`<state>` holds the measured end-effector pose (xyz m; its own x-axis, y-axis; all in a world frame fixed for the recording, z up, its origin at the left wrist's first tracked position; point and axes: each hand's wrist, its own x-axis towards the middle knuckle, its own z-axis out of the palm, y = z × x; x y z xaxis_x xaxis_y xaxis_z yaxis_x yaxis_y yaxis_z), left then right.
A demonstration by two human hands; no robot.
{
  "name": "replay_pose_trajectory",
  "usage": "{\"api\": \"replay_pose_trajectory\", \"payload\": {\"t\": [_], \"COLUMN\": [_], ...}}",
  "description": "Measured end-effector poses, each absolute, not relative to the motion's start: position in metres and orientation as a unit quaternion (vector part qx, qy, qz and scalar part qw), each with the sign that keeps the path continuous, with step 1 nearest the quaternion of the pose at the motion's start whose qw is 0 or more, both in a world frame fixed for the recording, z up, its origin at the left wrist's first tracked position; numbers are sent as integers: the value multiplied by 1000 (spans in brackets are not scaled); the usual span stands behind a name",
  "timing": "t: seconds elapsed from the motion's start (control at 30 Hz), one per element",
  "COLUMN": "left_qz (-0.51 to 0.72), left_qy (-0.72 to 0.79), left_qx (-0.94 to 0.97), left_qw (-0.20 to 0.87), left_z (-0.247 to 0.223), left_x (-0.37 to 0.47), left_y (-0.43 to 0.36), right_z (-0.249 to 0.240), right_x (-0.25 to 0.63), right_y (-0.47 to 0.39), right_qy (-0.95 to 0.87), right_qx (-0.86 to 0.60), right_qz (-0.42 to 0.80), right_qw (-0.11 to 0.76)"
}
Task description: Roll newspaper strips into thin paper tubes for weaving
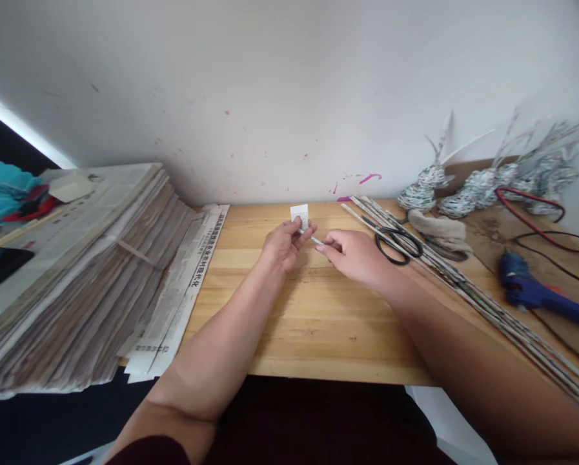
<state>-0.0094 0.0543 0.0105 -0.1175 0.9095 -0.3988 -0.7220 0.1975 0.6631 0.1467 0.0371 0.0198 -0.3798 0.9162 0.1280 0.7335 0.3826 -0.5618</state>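
Note that your paper piece (299, 211) is white with grey print. Your worktop (328, 329) is yellow-brown with streaked wood grain. Your scissors (385, 256) have black handles; your glue gun (528, 292) is blue. Your wall (260, 84) is pale grey, flecked pink.

Single head-worn view from close above the table (313, 329), forward and down toward the wall (270, 97).
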Motion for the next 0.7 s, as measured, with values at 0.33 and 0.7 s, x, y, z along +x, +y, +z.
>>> {"api": "replay_pose_trajectory", "payload": {"t": [0.33, 0.7], "left_qz": [621, 608], "left_qy": [410, 408], "left_qx": [157, 177], "left_qw": [649, 657], "left_z": [10, 8], "left_x": [-9, -8], "left_y": [54, 54], "right_z": [25, 24], "right_x": [148, 151], "right_y": [37, 41], "right_qy": [-808, -738], "right_qx": [-505, -558], "right_qz": [247, 348], "right_qw": [176, 152]}}
